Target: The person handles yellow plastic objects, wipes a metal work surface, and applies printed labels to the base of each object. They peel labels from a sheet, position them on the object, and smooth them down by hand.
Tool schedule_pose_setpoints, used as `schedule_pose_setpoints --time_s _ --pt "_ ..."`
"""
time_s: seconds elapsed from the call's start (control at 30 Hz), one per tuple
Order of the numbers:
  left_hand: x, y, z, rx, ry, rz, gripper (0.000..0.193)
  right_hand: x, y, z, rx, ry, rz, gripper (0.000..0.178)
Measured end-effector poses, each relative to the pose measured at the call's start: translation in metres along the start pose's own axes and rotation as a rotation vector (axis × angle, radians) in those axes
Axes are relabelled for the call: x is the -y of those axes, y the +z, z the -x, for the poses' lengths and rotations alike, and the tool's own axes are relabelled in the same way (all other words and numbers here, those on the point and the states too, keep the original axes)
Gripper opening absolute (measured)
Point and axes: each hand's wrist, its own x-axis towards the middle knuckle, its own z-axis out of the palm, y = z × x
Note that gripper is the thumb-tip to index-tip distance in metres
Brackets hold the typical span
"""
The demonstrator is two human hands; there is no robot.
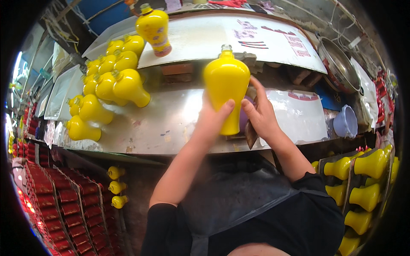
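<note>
Glossy yellow, broad-shouldered glass bottle (227, 81), neck up, held above shiny metal worktable (171, 113): bare left hand (213, 117) wraps lower body, bare right hand (261, 114) right side, presumably for steadiness. Similar yellow bottles (126, 87) cluster at left, probably leaving working room

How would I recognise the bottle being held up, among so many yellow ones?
Find the long shiny metal worktop across the middle of the picture. Above it, the left hand grips a glossy yellow bottle with broad shoulders and a clear mouth, the right hand at its side. It alone is held, and its visible side is plain, unlike the patterned yellow bottle on the white board.
</note>
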Motion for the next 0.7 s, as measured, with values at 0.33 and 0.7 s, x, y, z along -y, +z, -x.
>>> schedule_pose_setpoints --time_s 0.33,0.7 --pt "0.050 0.038 -0.031 0.047 0.051 -0.307 0.096 -0.072 -0.023 -0.030 0.197 0.262 -0.468 0.071" --pt "0.037 0.033 -0.043 0.012 -0.142 0.022 0.075 -0.070 -0.034 -0.032 0.162 0.270 -0.272 0.074"
